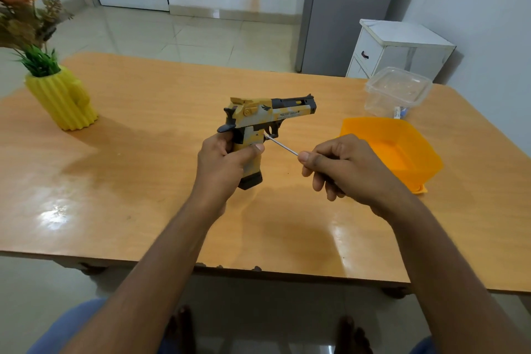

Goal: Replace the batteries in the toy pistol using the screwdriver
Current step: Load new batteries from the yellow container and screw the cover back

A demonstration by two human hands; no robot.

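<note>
While hands grip, one toy pistol (264,118), one screwdriver (281,146), two tubs (398,92)

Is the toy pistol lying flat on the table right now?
No, the left hand holds the toy pistol upright by its grip above the table, while the right hand points the screwdriver at it.

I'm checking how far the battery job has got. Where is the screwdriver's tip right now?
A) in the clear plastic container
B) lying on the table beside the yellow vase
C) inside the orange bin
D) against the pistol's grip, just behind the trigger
D: the right hand holds the screwdriver with its tip against the toy pistol behind the trigger, while the left hand grips the pistol's handle.
</note>
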